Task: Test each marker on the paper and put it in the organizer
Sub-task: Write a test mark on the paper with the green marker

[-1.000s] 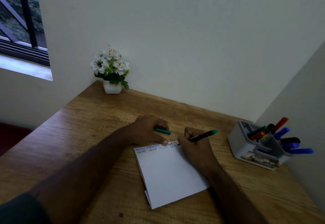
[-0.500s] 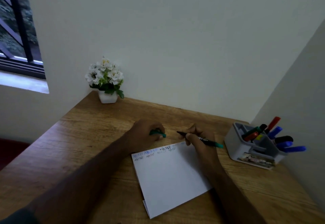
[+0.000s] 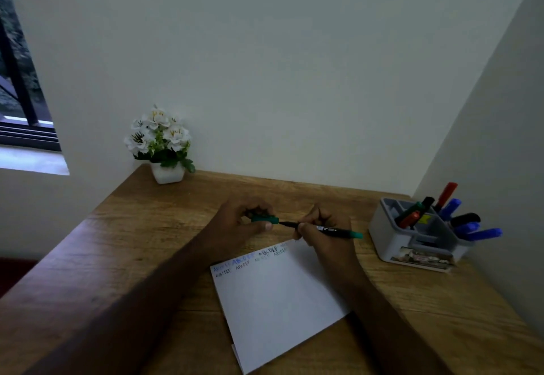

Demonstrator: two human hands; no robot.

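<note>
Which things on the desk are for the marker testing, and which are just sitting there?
For the job:
- green marker, in the right hand
- green cap, in the left hand
- paper with test writing
- organizer with markers

Just sitting there:
- flower pot
- window

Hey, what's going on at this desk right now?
A person is testing markers. The right hand holds a green marker level above the top edge of the paper, tip pointing at the green cap that the left hand holds, so it looks about to be recapped. The paper carries rows of test letters along its top. The organizer at the right already holds several markers.
</note>
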